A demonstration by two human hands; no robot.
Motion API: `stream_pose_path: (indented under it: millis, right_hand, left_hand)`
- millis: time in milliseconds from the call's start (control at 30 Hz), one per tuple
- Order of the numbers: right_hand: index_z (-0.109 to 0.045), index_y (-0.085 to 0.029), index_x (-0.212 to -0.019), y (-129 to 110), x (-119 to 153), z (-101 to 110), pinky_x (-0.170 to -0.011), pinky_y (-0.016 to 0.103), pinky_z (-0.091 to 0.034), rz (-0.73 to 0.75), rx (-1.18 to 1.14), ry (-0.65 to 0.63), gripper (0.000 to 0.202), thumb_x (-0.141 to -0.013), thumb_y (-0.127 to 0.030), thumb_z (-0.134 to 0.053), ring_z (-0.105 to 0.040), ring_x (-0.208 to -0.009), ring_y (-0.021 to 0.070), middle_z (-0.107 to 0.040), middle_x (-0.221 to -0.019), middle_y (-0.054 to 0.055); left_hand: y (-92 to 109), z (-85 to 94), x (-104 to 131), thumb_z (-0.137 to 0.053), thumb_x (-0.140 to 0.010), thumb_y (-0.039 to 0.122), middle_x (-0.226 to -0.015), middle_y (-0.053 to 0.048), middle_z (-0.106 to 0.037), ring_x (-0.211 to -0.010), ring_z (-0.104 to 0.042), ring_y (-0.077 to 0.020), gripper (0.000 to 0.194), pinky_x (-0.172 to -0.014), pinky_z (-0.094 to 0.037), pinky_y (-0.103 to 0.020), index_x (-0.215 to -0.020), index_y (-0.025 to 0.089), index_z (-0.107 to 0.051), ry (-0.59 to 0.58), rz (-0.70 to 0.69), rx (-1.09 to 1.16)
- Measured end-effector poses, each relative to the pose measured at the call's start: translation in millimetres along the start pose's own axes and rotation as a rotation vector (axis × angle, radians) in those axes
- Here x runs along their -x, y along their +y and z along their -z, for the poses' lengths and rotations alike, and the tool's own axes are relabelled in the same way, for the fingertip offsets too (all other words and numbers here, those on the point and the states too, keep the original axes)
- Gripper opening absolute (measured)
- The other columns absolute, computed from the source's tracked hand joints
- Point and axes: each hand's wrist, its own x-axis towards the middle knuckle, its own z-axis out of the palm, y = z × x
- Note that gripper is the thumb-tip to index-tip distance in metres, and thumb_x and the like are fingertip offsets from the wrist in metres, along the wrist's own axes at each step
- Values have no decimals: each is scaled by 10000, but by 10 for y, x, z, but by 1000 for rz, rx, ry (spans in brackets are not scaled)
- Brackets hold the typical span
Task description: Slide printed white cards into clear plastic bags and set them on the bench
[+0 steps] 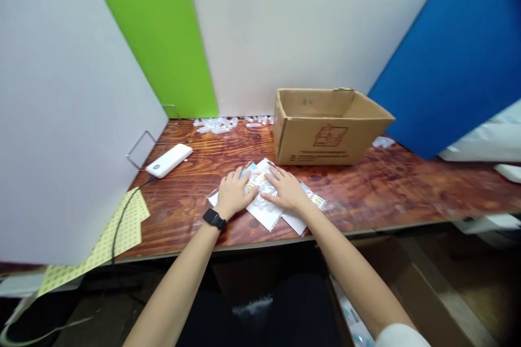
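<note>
Several flat clear packets with white cards [266,217] lie overlapping on the wooden table near its front edge. My left hand [234,192] rests on the left part of the pile, fingers stretched out, with a black watch [214,219] on the wrist. Over the right part lies my right hand [287,190], its fingers spread on the packets. Another packet [312,195] sticks out from under my right wrist. Blue and yellow print shows between the hands; what exactly the packets hold is too blurred to tell.
An open cardboard box [321,141] stands behind my right hand. Small translucent plastic pieces [217,124] lie along the back wall. To the left are a white power bank [169,160] with a cable and yellow sticker sheets [126,227]. Partition panels [260,38] enclose the table [427,190].
</note>
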Motion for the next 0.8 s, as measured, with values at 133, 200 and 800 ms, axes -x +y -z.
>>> stream_pose_path:
  millis: [133,200,800]
  right_hand:
    - [-433,-161,-1290,333,532,226,-1027,413,-264,-55,-11,-11,632,-801,-561,-461,-320,-1278,272,-420,-1373,99]
    - [-437,-173,-1285,536,886,362,-1033,386,-258,-116,-13,-7,628,-791,-558,-482,-324,-1279,248,-418,-1377,83]
    - [-507,-165,-1155,259,5020,-163,-875,463,-444,-1329,-181,-372,325,-863,-305,-528,-531,-1048,230,-516,-1204,86]
  left_hand:
    - [602,-164,12,-422,-809,493,-1353,-108,-438,-1123,-469,-295,500,-911,-379,-399,-1228,229,-492,-9,-130,36]
    - [989,-259,15,-384,-827,479,-1346,-143,-432,-1116,-466,-324,509,-898,-379,-426,-1236,192,-481,-15,-217,66]
    - [3502,-1617,1722,-475,-814,419,-1374,-176,-421,-1247,-400,-308,507,-973,-346,-517,-1259,176,-483,-960,-1013,316]
